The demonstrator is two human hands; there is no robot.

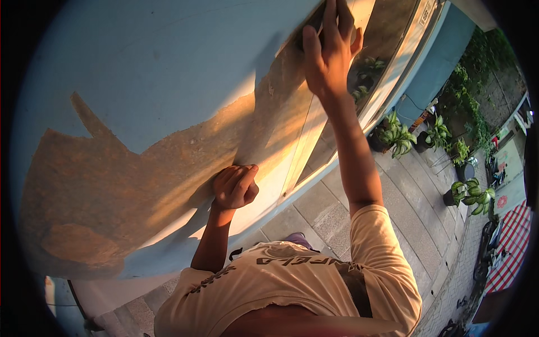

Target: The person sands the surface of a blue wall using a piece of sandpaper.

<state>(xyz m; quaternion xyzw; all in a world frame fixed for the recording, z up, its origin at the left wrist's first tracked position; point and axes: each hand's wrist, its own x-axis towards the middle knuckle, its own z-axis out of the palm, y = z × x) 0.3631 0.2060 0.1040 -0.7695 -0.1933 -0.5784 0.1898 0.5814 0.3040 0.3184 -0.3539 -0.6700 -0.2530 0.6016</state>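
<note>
Before me rises a light-blue painted wall (168, 63) with a large bare patch of grey-brown plaster (126, 181) whose edge is jagged. My right hand (332, 54) is raised high, fingers spread over a dark object at the upper edge of the patch; the object is mostly hidden by the hand, so its kind is unclear. My left hand (237, 186) is lower, by the bottom part of the patch, with its fingers curled in a fist. Nothing shows in it, and whether it touches the wall is unclear.
A glass window or door in a pale frame (307, 139) adjoins the wall on the right. Potted plants (398, 135) line the paved floor (404, 198). Farther right are a red-and-white checked cloth (509, 248) and parked motorcycles (484, 252).
</note>
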